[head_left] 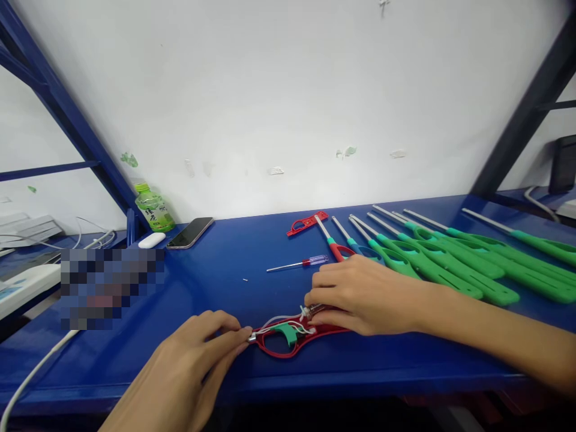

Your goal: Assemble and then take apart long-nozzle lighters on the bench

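Observation:
An opened red gas lighter shell (279, 354) lies near the table's front edge, its inside facing up. A green trigger (288, 333) and thin white wires (297, 324) show within it. My left hand (198, 354) is closed, thumb and fingers pinching the short metal piece (252, 338) at the shell's left end. Over the right part of the shell, my right hand (360, 294) has its fingers bent round a clear fuel tank (315, 309) with a white valve end. Much of the tank is hidden by those fingers.
A screwdriver (299, 264) and a red shell half (308, 222) lie behind my hands. Several long green lighters (450, 270) spread to the right. At the back left are a phone (191, 233), white case (152, 240) and green bottle (154, 209). A white cable (36, 372) crosses the left side.

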Motion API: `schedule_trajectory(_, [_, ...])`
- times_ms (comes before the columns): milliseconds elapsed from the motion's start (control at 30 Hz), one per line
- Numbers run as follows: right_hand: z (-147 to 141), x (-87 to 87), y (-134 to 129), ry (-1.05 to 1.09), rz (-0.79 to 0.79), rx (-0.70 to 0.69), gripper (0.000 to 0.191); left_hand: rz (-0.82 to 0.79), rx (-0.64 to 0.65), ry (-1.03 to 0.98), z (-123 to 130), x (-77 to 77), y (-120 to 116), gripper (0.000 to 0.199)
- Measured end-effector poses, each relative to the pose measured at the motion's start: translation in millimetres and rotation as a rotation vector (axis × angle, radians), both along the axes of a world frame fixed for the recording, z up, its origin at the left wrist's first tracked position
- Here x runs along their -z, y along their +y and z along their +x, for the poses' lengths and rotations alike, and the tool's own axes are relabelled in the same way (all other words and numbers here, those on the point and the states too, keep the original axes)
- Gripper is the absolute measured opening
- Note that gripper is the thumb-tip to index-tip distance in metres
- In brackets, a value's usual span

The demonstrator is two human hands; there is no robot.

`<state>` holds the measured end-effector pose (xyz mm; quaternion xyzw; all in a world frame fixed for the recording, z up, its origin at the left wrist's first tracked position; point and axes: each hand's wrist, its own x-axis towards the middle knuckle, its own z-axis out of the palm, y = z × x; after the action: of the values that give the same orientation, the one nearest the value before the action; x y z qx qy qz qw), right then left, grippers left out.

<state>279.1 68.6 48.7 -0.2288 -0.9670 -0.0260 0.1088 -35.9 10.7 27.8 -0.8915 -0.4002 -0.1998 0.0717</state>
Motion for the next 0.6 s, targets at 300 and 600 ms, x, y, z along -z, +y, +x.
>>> schedule_trajectory(300, [1.9, -5.2, -0.9, -0.002, -0.079, 0.007, 0.027, 0.03, -0.003, -0.127, 14.5, 3.5, -6.0, 0.025])
schedule_trajectory(600, [4.1, -5.8, -1.6, 0.001, -0.091, -0.011, 0.026, -0.028, -0.044, -0.27, 33.0, 6.5, 1.7, 0.025])
